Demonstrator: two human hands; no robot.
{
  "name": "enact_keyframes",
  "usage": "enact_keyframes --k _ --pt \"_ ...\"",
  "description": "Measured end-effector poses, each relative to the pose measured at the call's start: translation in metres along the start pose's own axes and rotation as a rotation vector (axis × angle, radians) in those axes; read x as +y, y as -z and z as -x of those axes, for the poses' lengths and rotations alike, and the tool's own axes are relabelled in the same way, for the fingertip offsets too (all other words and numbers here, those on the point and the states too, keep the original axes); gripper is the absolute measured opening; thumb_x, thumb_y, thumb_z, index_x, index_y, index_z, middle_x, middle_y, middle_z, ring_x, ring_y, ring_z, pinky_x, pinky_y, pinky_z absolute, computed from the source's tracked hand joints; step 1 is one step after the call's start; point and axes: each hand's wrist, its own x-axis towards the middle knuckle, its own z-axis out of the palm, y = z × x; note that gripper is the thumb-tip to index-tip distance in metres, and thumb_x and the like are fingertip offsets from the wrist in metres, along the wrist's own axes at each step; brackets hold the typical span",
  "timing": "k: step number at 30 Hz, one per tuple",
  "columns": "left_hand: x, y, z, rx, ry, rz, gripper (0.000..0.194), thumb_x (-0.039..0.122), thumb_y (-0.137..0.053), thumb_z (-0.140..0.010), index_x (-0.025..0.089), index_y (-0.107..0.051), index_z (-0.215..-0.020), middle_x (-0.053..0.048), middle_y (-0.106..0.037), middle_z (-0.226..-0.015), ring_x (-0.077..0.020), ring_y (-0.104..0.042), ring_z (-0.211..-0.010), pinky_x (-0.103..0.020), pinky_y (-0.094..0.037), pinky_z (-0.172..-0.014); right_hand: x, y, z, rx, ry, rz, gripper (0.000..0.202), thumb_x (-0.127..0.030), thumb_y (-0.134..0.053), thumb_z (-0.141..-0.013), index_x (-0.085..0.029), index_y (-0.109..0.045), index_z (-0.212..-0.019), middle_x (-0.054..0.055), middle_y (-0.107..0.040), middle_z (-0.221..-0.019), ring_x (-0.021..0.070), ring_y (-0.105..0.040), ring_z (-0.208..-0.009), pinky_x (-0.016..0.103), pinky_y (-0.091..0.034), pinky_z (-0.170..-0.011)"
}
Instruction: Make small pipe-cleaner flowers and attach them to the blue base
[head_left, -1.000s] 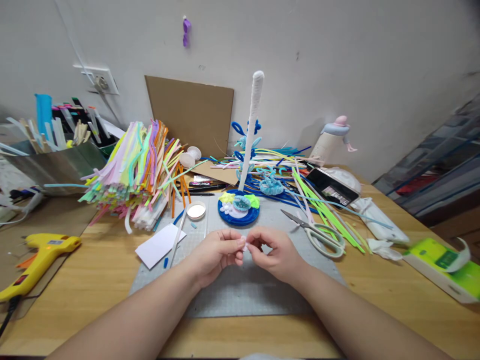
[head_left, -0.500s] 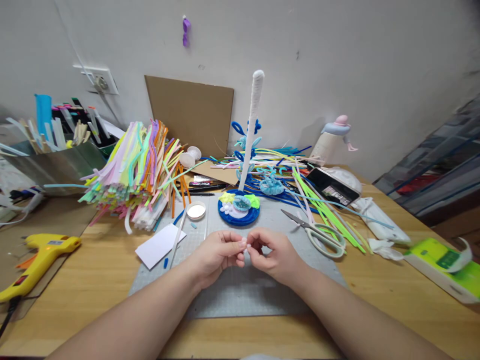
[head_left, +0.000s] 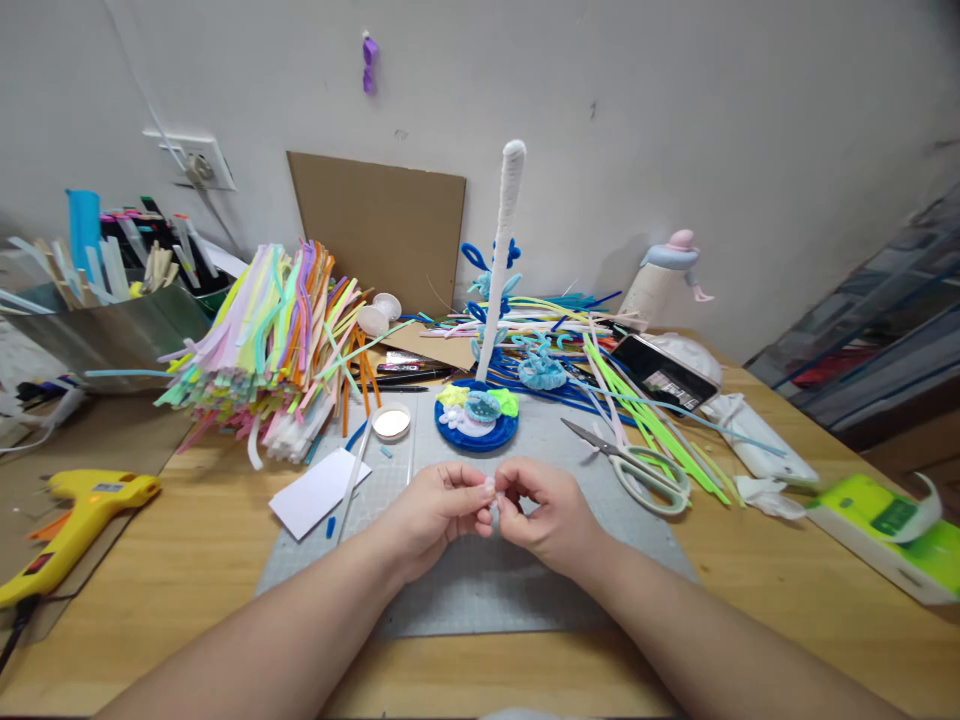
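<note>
The head-worn camera looks forward and down, close over the desk [head_left: 187, 540], toward the wall [head_left: 637, 110].

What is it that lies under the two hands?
A grey mat lies under the left hand and right hand, which pinch a small white piece. The patch they cover is hidden, so I cannot tell whether anything lies there.

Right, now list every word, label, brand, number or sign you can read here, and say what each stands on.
None can be read with certainty.
Label on the yellow glue gun: too small to read.
Print on the green box: too blurred.
Marks on the dark device's screen: too blurred.
Print on a pen behind the mat: too small.
</note>
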Motion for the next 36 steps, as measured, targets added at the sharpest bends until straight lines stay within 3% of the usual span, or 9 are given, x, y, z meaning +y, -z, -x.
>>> enact_keyframes --k 4,8,14,20,24,29,32,36 --pt "0.002 0.000 -0.001 0.015 -0.020 0.003 0.021 0.023 -0.076 -0.060 0.011 -0.061 -0.068 -0.001 -0.060 -0.058 -0.0058 -0.052 -0.049 -0.018 -0.041 -0.052 0.000 0.002 -0.001 -0.033 -0.051 -0.080 0.008 -0.012 -0.051 -0.074 -0.019 -0.052 -0.076 -0.002 -0.057 -0.065 0.0092 -0.051 -0.055 0.020 -0.041 -0.051" --pt "0.004 0.001 -0.003 0.082 -0.136 0.050 0.019 0.019 -0.075 -0.062 0.012 -0.058 -0.069 0.002 -0.058 -0.060 -0.0041 -0.050 -0.052 -0.016 -0.039 -0.053 -0.001 0.004 -0.001 -0.054 -0.140 -0.237 0.006 -0.022 -0.050 -0.082 -0.019 -0.049 -0.087 0.000 -0.057 -0.074 0.0100 -0.053 -0.060 0.021 -0.043 -0.055" --pt "0.002 0.002 -0.002 0.042 -0.130 0.031 0.021 0.020 -0.073 -0.064 0.013 -0.057 -0.076 -0.001 -0.060 -0.070 -0.0079 -0.055 -0.061 -0.020 -0.042 -0.059 0.004 0.000 -0.001 -0.115 -0.227 -0.243 0.014 -0.029 -0.046 -0.087 -0.017 -0.052 -0.083 0.001 -0.058 -0.072 0.0097 -0.051 -0.057 0.020 -0.040 -0.051" --pt "0.000 0.001 -0.004 0.074 -0.206 -0.180 0.024 0.027 -0.074 -0.063 0.011 -0.058 -0.071 0.000 -0.058 -0.064 -0.0074 -0.051 -0.054 -0.021 -0.041 -0.056 -0.002 0.005 -0.003 -0.168 -0.108 -0.130 0.017 -0.023 -0.044 -0.087 -0.017 -0.057 -0.079 0.000 -0.061 -0.072 0.0095 -0.051 -0.059 0.020 -0.039 -0.054" --pt "0.000 0.002 -0.004 0.040 -0.154 -0.151 0.024 0.026 -0.074 -0.062 0.012 -0.056 -0.071 0.001 -0.057 -0.060 -0.0082 -0.052 -0.052 -0.022 -0.042 -0.056 -0.003 0.006 -0.004 -0.179 -0.060 -0.032 0.019 -0.019 -0.044 -0.086 -0.017 -0.060 -0.076 0.000 -0.062 -0.069 0.0095 -0.050 -0.058 0.020 -0.037 -0.053" --pt "-0.001 0.005 -0.003 -0.050 -0.028 0.018 0.019 0.017 -0.070 -0.066 0.012 -0.055 -0.075 -0.001 -0.059 -0.061 -0.0078 -0.054 -0.054 -0.020 -0.043 -0.057 -0.003 0.004 -0.002 -0.123 -0.045 0.052 0.017 -0.016 -0.049 -0.079 -0.017 -0.061 -0.067 -0.001 -0.059 -0.061 0.0088 -0.046 -0.053 0.020 -0.034 -0.050" --pt "-0.003 0.004 -0.004 -0.057 0.034 0.129 0.017 0.015 -0.069 -0.067 0.012 -0.055 -0.077 0.000 -0.058 -0.061 -0.0059 -0.054 -0.053 -0.017 -0.043 -0.057 -0.008 0.001 -0.002 -0.028 -0.054 0.044 0.015 -0.015 -0.051 -0.074 -0.016 -0.061 -0.062 0.000 -0.059 -0.059 0.0093 -0.047 -0.053 0.021 -0.035 -0.050" --pt "-0.007 -0.001 -0.006 -0.014 -0.098 0.109 0.016 0.018 -0.068 -0.070 0.013 -0.054 -0.075 0.001 -0.058 -0.061 -0.0060 -0.053 -0.054 -0.017 -0.044 -0.057 -0.011 -0.006 -0.005 0.086 -0.313 -0.240 0.014 -0.019 -0.052 -0.072 -0.016 -0.055 -0.059 -0.001 -0.058 -0.053 0.0083 -0.047 -0.045 0.019 -0.035 -0.044"
